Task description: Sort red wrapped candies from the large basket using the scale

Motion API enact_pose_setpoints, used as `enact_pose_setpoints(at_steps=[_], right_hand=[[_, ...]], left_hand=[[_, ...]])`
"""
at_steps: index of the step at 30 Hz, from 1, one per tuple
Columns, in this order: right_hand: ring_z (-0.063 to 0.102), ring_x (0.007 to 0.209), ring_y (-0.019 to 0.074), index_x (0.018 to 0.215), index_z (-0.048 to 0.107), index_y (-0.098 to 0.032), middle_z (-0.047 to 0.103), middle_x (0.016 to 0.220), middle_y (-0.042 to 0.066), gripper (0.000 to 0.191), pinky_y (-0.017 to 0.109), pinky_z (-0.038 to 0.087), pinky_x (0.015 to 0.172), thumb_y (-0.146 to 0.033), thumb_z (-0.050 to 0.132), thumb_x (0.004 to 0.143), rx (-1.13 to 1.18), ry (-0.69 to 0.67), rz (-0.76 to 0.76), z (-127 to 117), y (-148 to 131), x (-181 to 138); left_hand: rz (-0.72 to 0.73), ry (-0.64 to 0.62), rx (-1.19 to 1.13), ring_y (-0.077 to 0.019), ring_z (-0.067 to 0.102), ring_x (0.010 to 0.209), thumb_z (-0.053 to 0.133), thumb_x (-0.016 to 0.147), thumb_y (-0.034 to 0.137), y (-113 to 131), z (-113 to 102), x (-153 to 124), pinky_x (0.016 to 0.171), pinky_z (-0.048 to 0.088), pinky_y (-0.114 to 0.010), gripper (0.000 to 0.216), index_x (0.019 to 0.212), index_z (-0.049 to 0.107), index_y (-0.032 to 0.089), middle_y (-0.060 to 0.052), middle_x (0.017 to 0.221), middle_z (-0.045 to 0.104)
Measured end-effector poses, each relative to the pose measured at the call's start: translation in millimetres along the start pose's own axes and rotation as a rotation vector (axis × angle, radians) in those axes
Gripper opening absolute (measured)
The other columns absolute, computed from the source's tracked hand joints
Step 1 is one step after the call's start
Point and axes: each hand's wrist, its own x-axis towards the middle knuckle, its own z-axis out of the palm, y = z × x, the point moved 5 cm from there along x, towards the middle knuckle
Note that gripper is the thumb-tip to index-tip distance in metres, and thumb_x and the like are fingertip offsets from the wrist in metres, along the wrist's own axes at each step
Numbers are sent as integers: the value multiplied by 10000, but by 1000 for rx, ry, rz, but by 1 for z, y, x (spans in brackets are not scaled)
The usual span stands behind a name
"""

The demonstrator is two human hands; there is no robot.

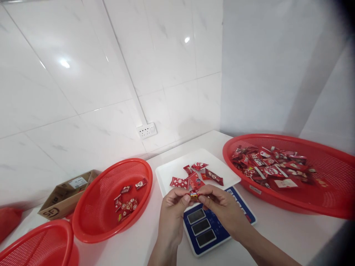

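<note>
Tabletop (144, 218), white against glossy tiled wall (172, 55), fingers (208, 189) of both hands (171, 212) (227, 207) clamped on small packet (193, 195)

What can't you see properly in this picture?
Head view: parts of the held packet, covered by left hand and right hand.
Head view: lower-left basket, cut off by picture edges.
Head view: deepest packets in right basket, under upper packets.
Head view: markings on scale, too small.
</note>
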Motion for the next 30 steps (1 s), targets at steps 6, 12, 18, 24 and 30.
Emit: enact_pose_setpoints(at_steps=[6, 12, 18, 24, 30], right_hand=[[552, 637, 146, 820, 640, -214, 610, 720, -3, 203, 250, 450, 547, -394, 642, 725, -12, -15, 57, 0, 4, 0], [546, 649, 147, 728, 624, -217, 591, 726, -2, 151, 254, 449, 558, -365, 649, 730, -54, 13, -80, -2, -4, 2], [541, 638, 140, 660, 606, -209, 567, 726, -4, 161, 266, 470, 586, -345, 676, 713, 59, 5, -87, 1, -5, 1], [530, 601, 135, 648, 607, -202, 564, 658, -18, 197, 271, 453, 584, -377, 680, 703, 99, -25, -36, 1, -5, 1], [513, 573, 123, 667, 595, -184, 574, 593, -21, 262, 255, 428, 566, -430, 628, 748, 147, -65, 120, 1, 5, -1]], left_hand=[[57, 14, 89, -116, 569, 640, 736, 663, 271, 0, -2, 1, 650, 457, -241, 138, 724, 661, 173, 5, 686, 636], [155, 3, 208, -132, 557, 716, 714, 691, 256, 3, -1, 0, 705, 442, -253, 93, 720, 666, 183, 4, 717, 609], [77, 9, -11, -127, 577, 708, 742, 656, 247, -4, 1, 0, 728, 453, -269, 124, 713, 653, 181, 15, 715, 619], [10, 1, -72, -110, 571, 674, 765, 626, 246, -5, 6, -2, 700, 447, -241, 158, 691, 644, 170, 13, 689, 637], [-53, 5, -15, -80, 537, 575, 756, 643, 274, -4, 6, -2, 597, 427, -194, 177, 672, 634, 149, 15, 627, 626]])
